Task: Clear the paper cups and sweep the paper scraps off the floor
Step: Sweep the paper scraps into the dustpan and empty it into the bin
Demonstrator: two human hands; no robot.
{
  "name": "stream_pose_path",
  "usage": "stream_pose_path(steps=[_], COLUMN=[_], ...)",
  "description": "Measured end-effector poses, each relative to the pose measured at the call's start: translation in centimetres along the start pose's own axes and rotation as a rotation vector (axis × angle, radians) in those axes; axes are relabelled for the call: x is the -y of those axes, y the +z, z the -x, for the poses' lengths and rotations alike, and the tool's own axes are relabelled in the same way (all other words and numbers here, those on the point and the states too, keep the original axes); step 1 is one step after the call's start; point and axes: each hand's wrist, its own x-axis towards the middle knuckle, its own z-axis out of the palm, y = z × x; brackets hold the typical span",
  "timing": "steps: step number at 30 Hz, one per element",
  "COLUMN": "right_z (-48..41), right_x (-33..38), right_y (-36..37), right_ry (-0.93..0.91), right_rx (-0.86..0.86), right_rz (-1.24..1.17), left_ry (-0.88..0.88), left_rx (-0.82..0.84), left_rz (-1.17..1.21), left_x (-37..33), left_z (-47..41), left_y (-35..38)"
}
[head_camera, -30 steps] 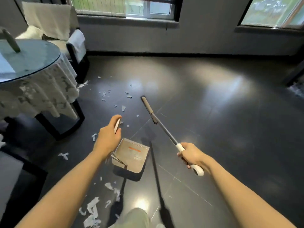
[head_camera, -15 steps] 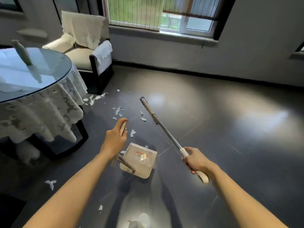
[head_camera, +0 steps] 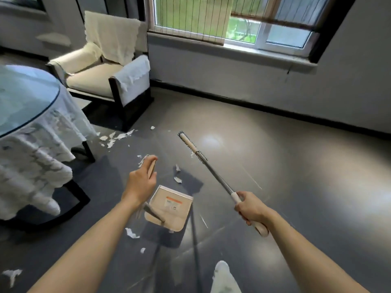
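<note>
My left hand [head_camera: 140,182] grips the top of the dustpan's long handle; the beige dustpan [head_camera: 169,207] hangs below it, just above the floor. My right hand [head_camera: 250,208] grips the white end of the broom handle. The broom [head_camera: 191,145] points forward and away, its bristled head raised off the floor. White paper scraps [head_camera: 115,137] lie on the dark floor near the armchair, with more scraps [head_camera: 177,176] just ahead of the dustpan and others [head_camera: 132,233] close to my feet. No paper cups are in view.
A round glass-topped table with a white lace cloth [head_camera: 31,132] stands at the left. A cream armchair [head_camera: 101,75] sits by the wall under the window [head_camera: 228,22]. My foot [head_camera: 223,275] shows at the bottom. Open dark floor stretches to the right.
I have stepped forward and the view has swung toward the armchair and window. The dustpan and broom stay in my hands; the scraps now lie closer to the dustpan.
</note>
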Motion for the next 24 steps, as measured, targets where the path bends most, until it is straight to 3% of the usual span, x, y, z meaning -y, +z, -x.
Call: stream_pose_path(steps=[7,24], right_z=[-14.8,-51.5], right_x=[4.5,24.2], right_y=[-12.8,-27.0], right_ry=[-0.075,-0.245], right_rx=[0.121,0.321], right_rz=[0.117,0.289], left_ry=[-0.140,-0.400], left_rx=[-0.125,-0.331], left_rz=[-0.030,-0.011], left_x=[-6.7,-9.1], left_z=[-11.7,-48.0], left_y=[6.3,14.2])
